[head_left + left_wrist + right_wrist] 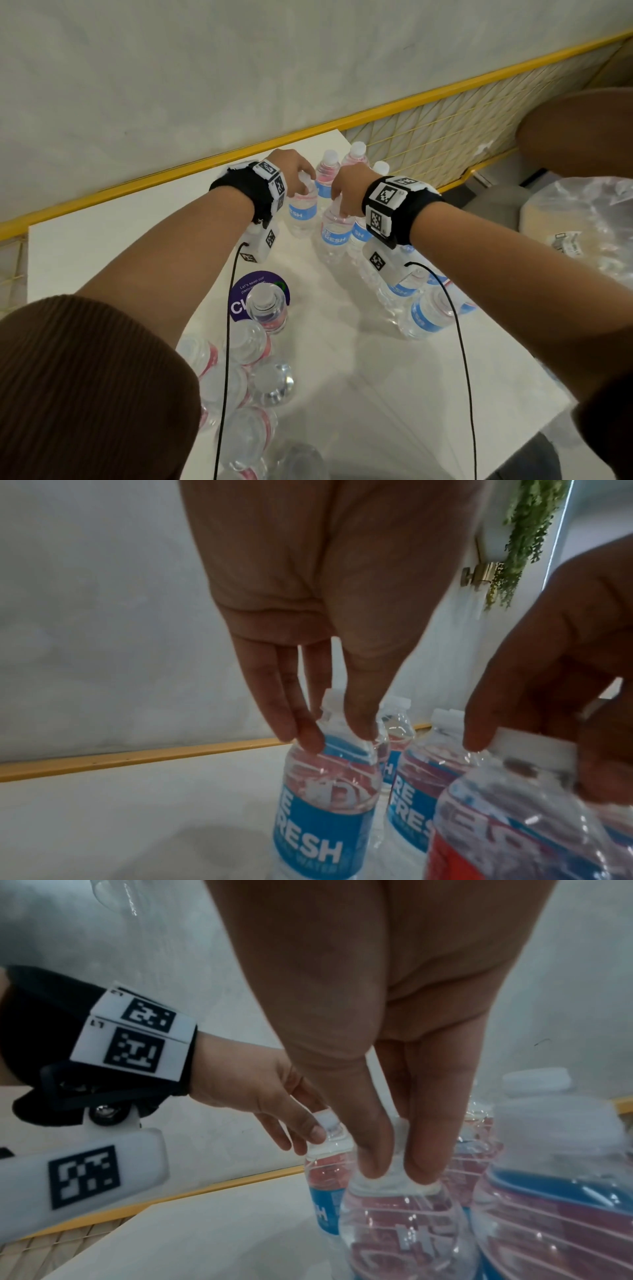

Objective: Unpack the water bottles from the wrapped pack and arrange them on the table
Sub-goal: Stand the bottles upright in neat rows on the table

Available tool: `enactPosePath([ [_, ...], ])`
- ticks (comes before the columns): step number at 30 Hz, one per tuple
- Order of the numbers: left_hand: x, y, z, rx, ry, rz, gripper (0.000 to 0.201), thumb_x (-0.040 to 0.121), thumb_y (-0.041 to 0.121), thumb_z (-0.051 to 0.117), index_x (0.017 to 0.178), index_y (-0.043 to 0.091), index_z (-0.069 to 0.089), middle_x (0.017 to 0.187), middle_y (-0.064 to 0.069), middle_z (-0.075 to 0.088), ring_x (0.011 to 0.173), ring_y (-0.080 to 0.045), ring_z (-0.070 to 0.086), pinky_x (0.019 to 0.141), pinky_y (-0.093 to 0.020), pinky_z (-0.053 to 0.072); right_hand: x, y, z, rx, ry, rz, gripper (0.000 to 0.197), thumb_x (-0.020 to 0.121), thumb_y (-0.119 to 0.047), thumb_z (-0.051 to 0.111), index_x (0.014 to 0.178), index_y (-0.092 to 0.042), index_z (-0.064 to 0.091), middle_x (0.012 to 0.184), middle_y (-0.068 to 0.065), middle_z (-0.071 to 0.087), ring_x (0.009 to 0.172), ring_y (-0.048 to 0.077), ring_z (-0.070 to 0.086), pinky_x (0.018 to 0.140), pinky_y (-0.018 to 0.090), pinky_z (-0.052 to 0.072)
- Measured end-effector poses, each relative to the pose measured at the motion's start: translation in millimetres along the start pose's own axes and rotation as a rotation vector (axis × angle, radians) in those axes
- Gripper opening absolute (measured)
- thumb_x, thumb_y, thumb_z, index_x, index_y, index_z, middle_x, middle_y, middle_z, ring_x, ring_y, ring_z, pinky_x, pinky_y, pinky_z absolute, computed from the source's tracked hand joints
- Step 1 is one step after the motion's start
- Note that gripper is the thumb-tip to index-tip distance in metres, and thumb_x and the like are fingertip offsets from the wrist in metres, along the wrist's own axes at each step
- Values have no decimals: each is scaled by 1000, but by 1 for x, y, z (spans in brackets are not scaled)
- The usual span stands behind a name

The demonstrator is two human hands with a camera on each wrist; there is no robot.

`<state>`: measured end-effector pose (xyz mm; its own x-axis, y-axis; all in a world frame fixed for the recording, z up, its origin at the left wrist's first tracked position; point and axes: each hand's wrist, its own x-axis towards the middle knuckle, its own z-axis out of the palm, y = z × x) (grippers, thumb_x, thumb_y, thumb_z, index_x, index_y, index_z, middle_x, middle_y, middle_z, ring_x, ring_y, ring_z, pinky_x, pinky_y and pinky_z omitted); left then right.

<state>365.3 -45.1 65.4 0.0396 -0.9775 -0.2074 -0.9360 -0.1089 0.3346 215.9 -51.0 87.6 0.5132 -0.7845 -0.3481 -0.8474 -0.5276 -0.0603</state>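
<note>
Your left hand pinches the neck of one clear plastic blue-labelled water bottle and your right hand another, both upright at twelve o'clock on the white surface, more bottles standing at three o'clock.

My right hand pinches a bottle's cap at six o'clock; at nine, my left hand grips another bottle.
</note>
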Motion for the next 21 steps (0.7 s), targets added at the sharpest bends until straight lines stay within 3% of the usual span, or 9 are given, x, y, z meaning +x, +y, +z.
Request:
enactPosePath([
  [5, -1, -5, 6, 3, 79, 14, 33, 84, 24, 67, 117, 20, 67, 122, -8, 64, 114, -29, 56, 96, -33, 45, 6, 0, 5, 30, 44, 33, 47, 85, -20, 68, 126, -4, 54, 121, 11, 61, 113, 28, 57, 97, 34, 47],
  [11, 0, -7, 9, -78, 149, 41, 30, 88, 8, 56, 116, 13, 68, 121, -14, 64, 114, -31, 55, 93, -30, 41, 7, 2, 10, 61, 74, 51, 33, 85, -22, 66, 110, -1, 62, 95, 12, 61, 89, 26, 58, 79, 31, 47],
  [14, 4, -9, 11, -152, 171, 31, 31, 88, 4, 54, 113, 13, 69, 121, -13, 64, 113, -30, 56, 89, -26, 41, 8, 6, 12, 72, 87, 51, 33, 82, -23, 69, 107, -3, 63, 101, 12, 66, 90, 26, 60, 83, 33, 51],
  [17, 8, -10, 13, -232, 177, 25, 30, 85, 2, 59, 110, 15, 70, 120, -9, 65, 112, -27, 57, 85, -22, 40, 8, 5, 13, 69, 96, 63, 29, 82, -25, 68, 102, -4, 64, 89, 9, 61, 86, 26, 58, 85, 35, 52],
  [21, 10, -9, 16, -287, 176, 27, 33, 82, -2, 60, 107, 14, 71, 119, -9, 66, 110, -27, 59, 91, -27, 46, 6, -3, 12, 80, 130, 53, 21, 88, -19, 57, 101, -3, 61, 88, 10, 57, 93, 28, 60, 79, 31, 46],
])
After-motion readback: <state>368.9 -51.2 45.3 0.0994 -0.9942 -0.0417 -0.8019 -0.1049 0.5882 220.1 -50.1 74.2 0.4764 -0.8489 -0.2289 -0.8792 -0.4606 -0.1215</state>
